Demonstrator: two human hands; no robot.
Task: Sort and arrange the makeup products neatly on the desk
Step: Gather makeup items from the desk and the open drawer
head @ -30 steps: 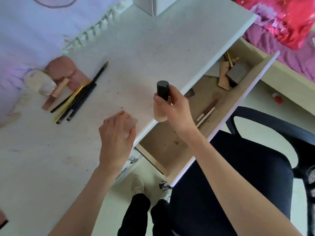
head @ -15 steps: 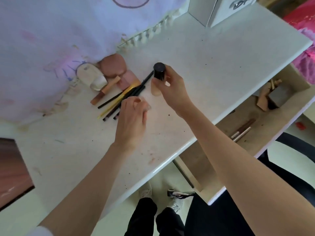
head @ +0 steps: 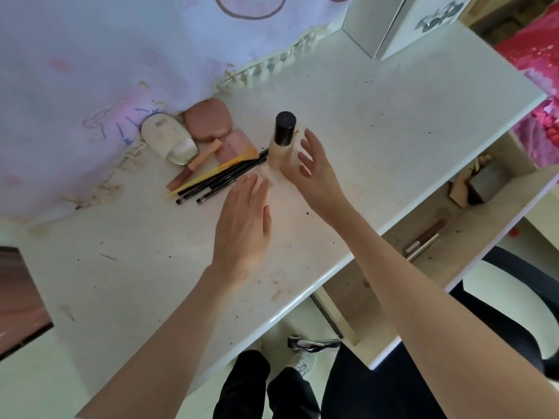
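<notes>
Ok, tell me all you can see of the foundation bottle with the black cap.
The foundation bottle has a pale beige, translucent-looking body and a black cylindrical cap. It stands upright and capped on the white desk, just right of the pencils. The right hand is spread open beside it, fingers straight; whether they touch it is unclear. No label can be made out.

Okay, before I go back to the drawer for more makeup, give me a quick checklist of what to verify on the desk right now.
1. Foundation bottle upright on the desk: ok.
2. Right hand clear of the bottle: cannot tell, fingers open close beside it.
3. Left hand empty: cannot tell, palm hidden.
4. Pencils grouped side by side: ok.
5. Drawer emptied: not ok, tubes remain inside.
</notes>
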